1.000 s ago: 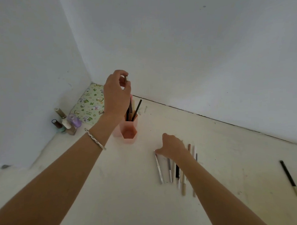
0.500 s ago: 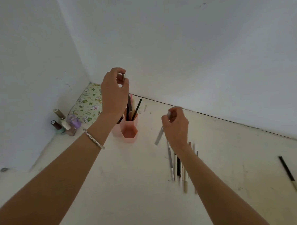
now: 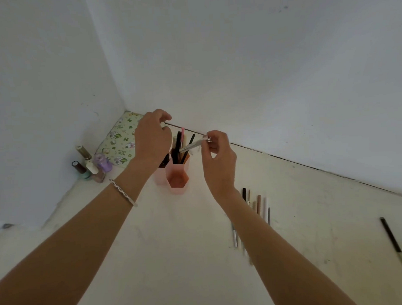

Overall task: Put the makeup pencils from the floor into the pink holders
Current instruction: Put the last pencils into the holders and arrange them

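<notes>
A cluster of pink hexagonal holders (image 3: 178,184) stands on the floor near the wall corner; the rear ones hold several dark and pink pencils (image 3: 179,145). My left hand (image 3: 152,138) hovers over the rear holders with fingers pinched on a pale pencil end, and the rest of that pencil is hidden behind the hand. My right hand (image 3: 218,156) grips a silver makeup pencil (image 3: 191,145), held almost level just above the holders. Several pencils (image 3: 258,204) lie side by side on the floor under my right forearm. A black pencil (image 3: 392,237) lies alone at far right.
Nail polish bottles (image 3: 90,166) stand against the left wall. A patterned green pouch (image 3: 121,142) lies in the corner behind the holders. White walls close in on the left and at the back.
My right hand picked a silver pencil off the floor and carried it up and left to the holders. My left hand stayed over the holders, still pinched.
</notes>
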The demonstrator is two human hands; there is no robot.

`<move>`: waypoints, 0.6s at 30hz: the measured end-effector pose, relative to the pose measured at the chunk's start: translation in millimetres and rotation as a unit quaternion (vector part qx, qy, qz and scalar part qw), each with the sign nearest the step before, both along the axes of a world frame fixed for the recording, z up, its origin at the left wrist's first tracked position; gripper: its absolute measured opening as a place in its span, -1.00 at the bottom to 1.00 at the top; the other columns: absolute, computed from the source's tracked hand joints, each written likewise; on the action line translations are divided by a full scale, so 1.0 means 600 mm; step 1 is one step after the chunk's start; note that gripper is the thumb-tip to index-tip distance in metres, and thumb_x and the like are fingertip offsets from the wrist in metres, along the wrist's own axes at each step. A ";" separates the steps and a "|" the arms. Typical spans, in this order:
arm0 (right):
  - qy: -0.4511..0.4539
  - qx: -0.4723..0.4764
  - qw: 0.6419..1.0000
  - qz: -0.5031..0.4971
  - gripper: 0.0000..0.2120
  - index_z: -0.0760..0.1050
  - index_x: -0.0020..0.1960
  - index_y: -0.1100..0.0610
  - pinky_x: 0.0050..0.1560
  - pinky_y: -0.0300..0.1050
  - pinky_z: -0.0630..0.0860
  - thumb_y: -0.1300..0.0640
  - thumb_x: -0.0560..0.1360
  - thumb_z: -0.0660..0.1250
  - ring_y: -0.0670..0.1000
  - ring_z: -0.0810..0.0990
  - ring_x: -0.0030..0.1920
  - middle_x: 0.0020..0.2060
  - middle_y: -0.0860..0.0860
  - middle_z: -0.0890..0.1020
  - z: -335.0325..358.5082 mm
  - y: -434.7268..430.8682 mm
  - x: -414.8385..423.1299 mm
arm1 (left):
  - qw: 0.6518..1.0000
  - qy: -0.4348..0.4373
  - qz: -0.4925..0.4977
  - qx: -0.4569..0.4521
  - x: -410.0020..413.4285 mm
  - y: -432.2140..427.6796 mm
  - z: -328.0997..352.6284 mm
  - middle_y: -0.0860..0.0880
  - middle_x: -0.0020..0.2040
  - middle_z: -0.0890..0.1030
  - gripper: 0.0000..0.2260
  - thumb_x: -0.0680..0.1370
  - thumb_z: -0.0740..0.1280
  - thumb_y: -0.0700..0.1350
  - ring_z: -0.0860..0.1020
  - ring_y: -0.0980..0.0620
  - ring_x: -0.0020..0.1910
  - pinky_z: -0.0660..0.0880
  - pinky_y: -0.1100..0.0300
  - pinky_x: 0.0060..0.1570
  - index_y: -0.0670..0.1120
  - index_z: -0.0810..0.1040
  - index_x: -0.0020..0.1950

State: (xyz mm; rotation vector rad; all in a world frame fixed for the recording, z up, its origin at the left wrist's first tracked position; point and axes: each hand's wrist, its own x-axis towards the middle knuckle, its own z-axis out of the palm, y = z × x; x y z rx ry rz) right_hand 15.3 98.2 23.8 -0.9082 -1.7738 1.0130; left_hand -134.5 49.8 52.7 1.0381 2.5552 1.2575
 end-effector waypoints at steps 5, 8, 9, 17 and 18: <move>-0.081 0.011 0.995 0.055 -0.85 0.58 0.10 0.18 0.00 -0.18 0.57 0.27 0.56 0.30 -0.08 0.62 -0.12 0.00 -0.03 0.64 -0.026 -0.002 -0.015 | 0.999 -0.010 0.000 0.048 0.023 0.000 0.020 0.04 0.05 0.57 -0.66 0.46 0.20 -0.39 0.49 0.16 0.02 0.34 0.43 -0.02 -0.06 0.57 0.08; -0.072 0.030 0.997 0.016 -0.78 0.57 0.15 0.15 -0.06 -0.29 0.54 0.30 0.54 0.29 -0.11 0.61 -0.15 0.01 -0.07 0.63 -0.023 0.013 0.003 | 0.997 0.019 -0.007 0.078 0.065 0.008 0.024 0.06 -0.06 0.55 -0.71 0.43 0.22 -0.38 0.50 0.11 -0.06 0.40 0.32 -0.09 -0.05 0.53 -0.01; -0.067 0.029 0.997 -0.007 -0.76 0.57 0.14 0.14 -0.07 -0.30 0.53 0.32 0.53 0.27 -0.11 0.60 -0.15 0.00 -0.07 0.64 -0.022 0.023 0.015 | 0.996 0.030 -0.017 0.077 0.085 0.012 0.020 0.06 -0.09 0.54 -0.75 0.43 0.22 -0.36 0.50 0.08 -0.09 0.43 0.26 -0.12 -0.04 0.51 -0.04; -0.073 -0.051 0.991 -0.101 -0.72 0.52 -0.03 -0.02 -0.29 -0.36 0.41 0.34 0.50 0.20 -0.15 0.46 -0.37 -0.19 -0.14 0.63 -0.025 0.100 0.136 | 0.936 -0.052 -0.180 -0.299 0.264 0.040 -0.119 -0.09 0.08 0.59 -0.84 0.53 0.23 -0.20 0.58 -0.10 0.05 0.49 0.12 -0.05 -0.12 0.52 0.09; -0.078 -0.053 0.990 -0.103 -0.71 0.51 -0.05 -0.04 -0.30 -0.36 0.41 0.34 0.50 0.20 -0.15 0.45 -0.38 -0.19 -0.15 0.63 -0.028 0.104 0.151 | 0.927 -0.055 -0.180 -0.324 0.283 0.041 -0.135 -0.09 0.09 0.59 -0.84 0.54 0.23 -0.19 0.58 -0.11 0.05 0.46 0.14 -0.08 -0.13 0.51 0.09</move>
